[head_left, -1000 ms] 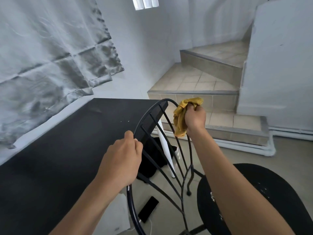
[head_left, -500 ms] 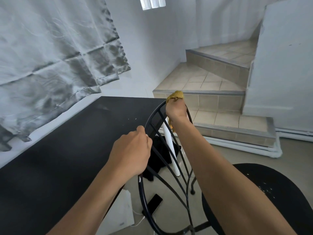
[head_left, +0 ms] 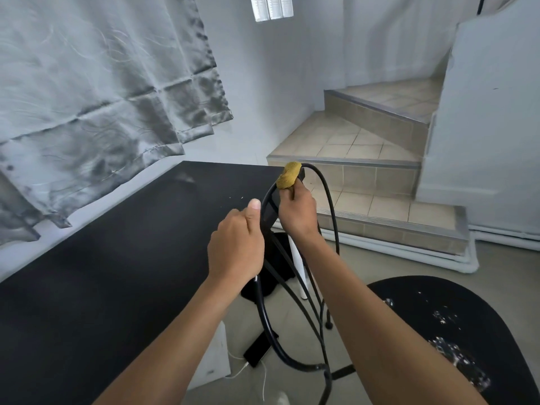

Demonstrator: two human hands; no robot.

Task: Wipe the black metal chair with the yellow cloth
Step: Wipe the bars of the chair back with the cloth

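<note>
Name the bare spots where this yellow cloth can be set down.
The black tabletop is bare from the curtain hem to the left hand. The tiled bottom step beyond the chair back is bare too. Crowded: the chair seat carries white specks, and the floor below the table edge holds a black device, white cable and white box.

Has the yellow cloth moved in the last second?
Yes: the right hand slid the yellow cloth leftward over the chair back, toward the black table.

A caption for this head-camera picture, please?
Right hand presses yellow cloth on black chair backrest; left hand grips the hoop.
</note>
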